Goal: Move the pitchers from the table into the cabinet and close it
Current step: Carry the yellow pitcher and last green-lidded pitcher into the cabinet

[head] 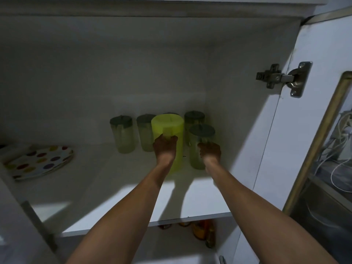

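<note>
Both my arms reach deep into the open cabinet [133,73]. My left hand [164,147] grips the handle of a yellow-green pitcher [168,126] standing on the shelf [106,193]. My right hand [209,151] is closed on the handle of a clear pitcher with a grey lid [200,141] just to its right. Three more clear grey-lidded pitchers stand behind: one at the left [122,134], one beside it [145,132], one at the back right [194,118]. Another lid peeks out behind the yellow-green one.
A stack of polka-dot plates [40,161] lies at the shelf's left. The cabinet door [312,115] hangs open on the right, on a metal hinge [282,78]. Bottles [202,231] stand on the shelf below. Cables [341,141] show past the door.
</note>
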